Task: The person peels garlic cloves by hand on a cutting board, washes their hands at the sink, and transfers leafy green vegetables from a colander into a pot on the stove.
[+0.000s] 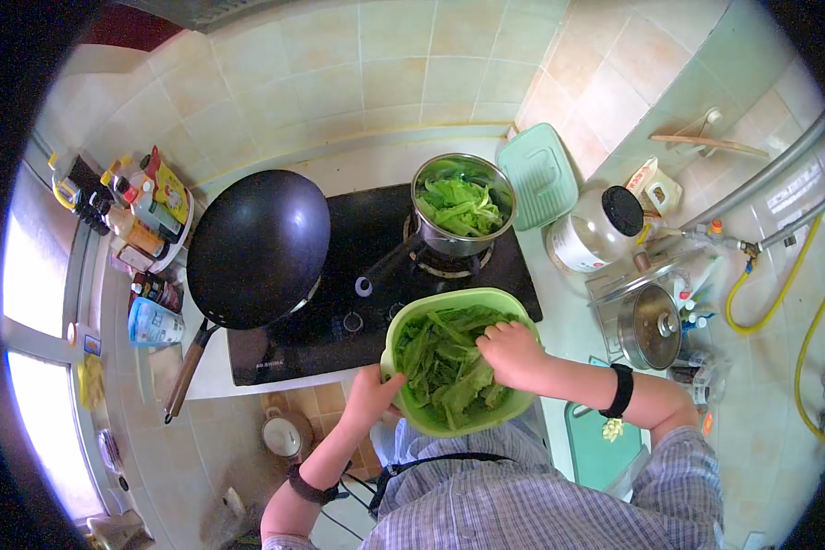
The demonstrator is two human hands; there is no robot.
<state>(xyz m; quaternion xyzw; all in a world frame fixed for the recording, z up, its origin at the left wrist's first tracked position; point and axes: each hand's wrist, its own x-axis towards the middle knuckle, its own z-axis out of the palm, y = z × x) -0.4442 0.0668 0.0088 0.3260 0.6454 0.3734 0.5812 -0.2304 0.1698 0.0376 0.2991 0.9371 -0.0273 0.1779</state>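
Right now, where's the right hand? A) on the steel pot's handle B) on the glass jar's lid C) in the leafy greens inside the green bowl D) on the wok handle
C: the right hand rests in the leafy greens inside the green bowl, whose rim the left hand grips.

Bright daylight from the blown-out window (37, 302) at left, strong fisheye bending, black vignetted corners.
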